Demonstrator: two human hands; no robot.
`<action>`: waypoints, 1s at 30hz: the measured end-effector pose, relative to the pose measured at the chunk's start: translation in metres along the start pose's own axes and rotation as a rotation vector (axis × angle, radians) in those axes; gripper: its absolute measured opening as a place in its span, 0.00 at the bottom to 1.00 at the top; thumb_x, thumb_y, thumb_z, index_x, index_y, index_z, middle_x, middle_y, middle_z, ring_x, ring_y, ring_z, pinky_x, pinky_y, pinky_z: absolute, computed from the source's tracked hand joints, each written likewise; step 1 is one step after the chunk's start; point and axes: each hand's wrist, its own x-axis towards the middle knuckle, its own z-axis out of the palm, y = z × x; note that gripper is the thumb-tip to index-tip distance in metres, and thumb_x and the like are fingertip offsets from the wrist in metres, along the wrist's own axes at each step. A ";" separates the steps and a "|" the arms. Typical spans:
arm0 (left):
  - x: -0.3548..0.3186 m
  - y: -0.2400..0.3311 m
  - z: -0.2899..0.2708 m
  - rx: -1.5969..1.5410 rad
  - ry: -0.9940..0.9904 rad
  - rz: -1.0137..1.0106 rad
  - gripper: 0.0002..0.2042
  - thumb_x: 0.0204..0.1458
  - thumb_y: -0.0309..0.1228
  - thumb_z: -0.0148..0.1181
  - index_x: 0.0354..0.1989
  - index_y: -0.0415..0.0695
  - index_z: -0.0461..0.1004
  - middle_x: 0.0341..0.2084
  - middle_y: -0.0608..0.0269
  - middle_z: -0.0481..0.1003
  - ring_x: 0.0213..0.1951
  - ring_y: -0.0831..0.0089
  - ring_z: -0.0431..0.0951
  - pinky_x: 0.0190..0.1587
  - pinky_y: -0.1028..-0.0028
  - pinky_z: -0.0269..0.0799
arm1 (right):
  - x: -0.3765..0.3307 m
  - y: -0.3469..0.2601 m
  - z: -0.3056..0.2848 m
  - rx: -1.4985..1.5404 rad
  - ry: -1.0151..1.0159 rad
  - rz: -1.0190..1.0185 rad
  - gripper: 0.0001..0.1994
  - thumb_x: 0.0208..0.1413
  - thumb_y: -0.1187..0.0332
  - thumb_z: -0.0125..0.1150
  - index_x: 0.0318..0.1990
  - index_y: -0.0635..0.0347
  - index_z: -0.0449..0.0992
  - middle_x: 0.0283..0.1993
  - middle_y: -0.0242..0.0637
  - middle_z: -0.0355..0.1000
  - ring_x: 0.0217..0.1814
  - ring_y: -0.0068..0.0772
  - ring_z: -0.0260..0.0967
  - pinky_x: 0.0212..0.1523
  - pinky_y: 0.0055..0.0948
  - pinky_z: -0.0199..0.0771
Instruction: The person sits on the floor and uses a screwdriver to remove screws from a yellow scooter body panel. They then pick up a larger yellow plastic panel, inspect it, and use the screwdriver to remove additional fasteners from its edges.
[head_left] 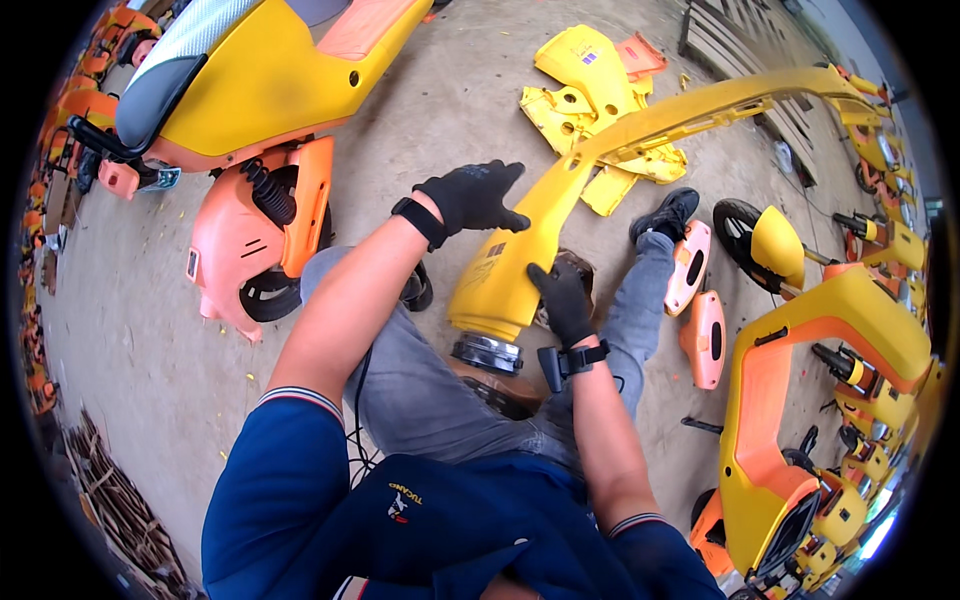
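A long yellow scooter body panel (520, 235) lies across in front of me, with a round headlight (487, 353) at its near end. From the wide near part it narrows and curves away to the far right. My left hand (472, 197), in a black glove, is at the panel's left edge with thumb and fingers apart; whether it touches is hard to tell. At the opposite edge, my right hand (567, 304), also gloved in black, grips the panel with its thumb on the yellow surface. Its other fingers are partly hidden.
A yellow and orange scooter (255, 90) stands at the left, another scooter (775, 400) at the right. Loose yellow panels (580, 75) lie on the concrete ahead, near a wooden pallet (740, 60). Two orange parts (703, 340) lie beside my right leg. Sticks (120, 490) are piled lower left.
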 end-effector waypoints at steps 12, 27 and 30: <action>-0.014 0.055 0.053 -0.025 -0.323 0.217 0.58 0.38 0.59 0.70 0.70 0.34 0.47 0.55 0.34 0.68 0.54 0.47 0.73 0.55 0.61 0.69 | 0.047 -0.018 -0.046 0.633 0.124 0.137 0.15 0.60 0.67 0.58 0.48 0.71 0.72 0.40 0.40 0.75 0.37 0.31 0.74 0.39 0.28 0.76; -0.005 0.046 0.075 -0.081 0.225 0.095 0.09 0.51 0.25 0.52 0.40 0.35 0.66 0.24 0.45 0.76 0.30 0.47 0.78 0.32 0.55 0.73 | 0.070 -0.043 -0.045 0.420 0.080 0.303 0.21 0.61 0.47 0.56 0.37 0.60 0.74 0.28 0.31 0.70 0.19 0.17 0.59 0.17 0.20 0.59; 0.008 0.035 0.076 -0.161 0.208 0.022 0.11 0.50 0.26 0.54 0.41 0.35 0.67 0.27 0.41 0.76 0.33 0.44 0.77 0.35 0.54 0.72 | 0.069 -0.034 -0.053 0.440 0.028 0.290 0.21 0.61 0.47 0.56 0.41 0.60 0.75 0.30 0.32 0.72 0.19 0.16 0.58 0.18 0.19 0.61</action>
